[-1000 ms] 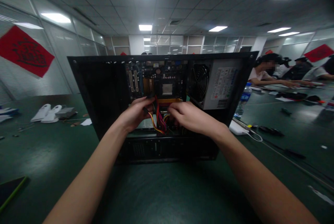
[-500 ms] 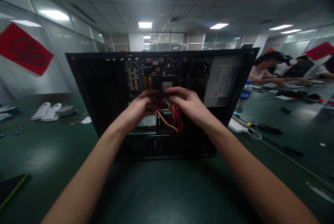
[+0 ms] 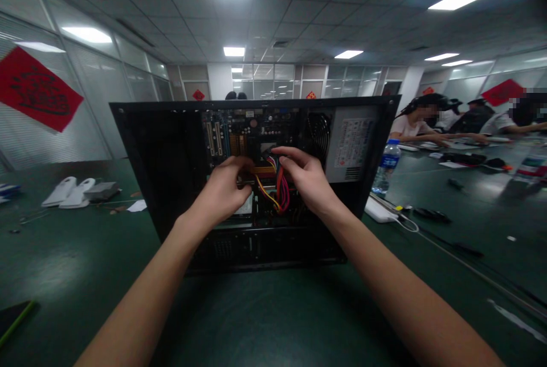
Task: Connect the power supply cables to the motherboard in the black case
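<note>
An open computer case (image 3: 147, 156) stands on its edge in front of me, inside facing me. It shows a motherboard (image 3: 239, 122), a fan (image 3: 318, 133) and a grey power supply (image 3: 352, 139). Multicoloured power cables (image 3: 282, 187) loop down in the middle. My right hand (image 3: 308, 180) pinches the upper part of this bundle between thumb and fingers. To its left, my left hand (image 3: 222, 186) reaches in beside yellow wires (image 3: 265, 171), its thumb apart from its fingers. Its fingertips are in shadow near the wires.
A water bottle (image 3: 387, 167) and a white power strip (image 3: 379, 207) with a cord stand right of the case on the green table (image 3: 256, 315). White objects (image 3: 62, 191) and a grey block (image 3: 101, 191) lie left. People (image 3: 421, 119) sit at far right.
My left hand has drawn slightly left and its thumb has moved away from its fingers, exposing yellow wires. The right hand stays at the cable bundle. The view has tilted up slightly.
</note>
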Tool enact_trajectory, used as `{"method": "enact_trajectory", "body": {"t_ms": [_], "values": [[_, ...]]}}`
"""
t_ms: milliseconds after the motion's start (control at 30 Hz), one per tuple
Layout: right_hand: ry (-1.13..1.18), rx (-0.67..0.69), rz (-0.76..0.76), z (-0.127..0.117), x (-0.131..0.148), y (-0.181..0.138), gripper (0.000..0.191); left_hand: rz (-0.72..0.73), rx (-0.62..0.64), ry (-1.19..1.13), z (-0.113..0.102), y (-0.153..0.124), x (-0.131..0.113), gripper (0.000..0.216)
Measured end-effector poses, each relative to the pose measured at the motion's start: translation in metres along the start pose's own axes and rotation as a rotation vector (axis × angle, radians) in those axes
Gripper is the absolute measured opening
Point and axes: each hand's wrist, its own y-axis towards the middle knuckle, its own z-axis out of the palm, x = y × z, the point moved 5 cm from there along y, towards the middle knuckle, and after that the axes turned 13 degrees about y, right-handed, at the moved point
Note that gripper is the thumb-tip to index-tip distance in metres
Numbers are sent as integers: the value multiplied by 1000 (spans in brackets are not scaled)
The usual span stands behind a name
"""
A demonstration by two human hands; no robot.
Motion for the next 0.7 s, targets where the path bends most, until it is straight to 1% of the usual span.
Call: {"method": "enact_trajectory", "body": {"t_ms": [67,133,300,367,467,533,600,667,700], "values": [[22,9,13,1,0,0,32,-19,-14,-5,-1,0,1,21],[56,9,53,2,-2,0,31,-26,-23,47,-1,0,3,16],[139,57,173,8,-10,-1,29,10,-29,253,6,1,9,34],[150,112,211,11,-14,-2,30,41,-38,279,10,1,10,38],[85,232,242,16,-20,-3,41,92,-15,325,15,0,9,36],[-50,307,175,17,-21,-4,48,107,18,351,19,0,10,33],[-261,360,-3,17,-15,-5,49,113,35,360,22,0,11,32],[-512,397,-203,20,-8,-9,46,105,37,365,26,0,13,33],[-635,408,-270,21,-6,-11,45,94,40,363,28,0,15,34]]}}
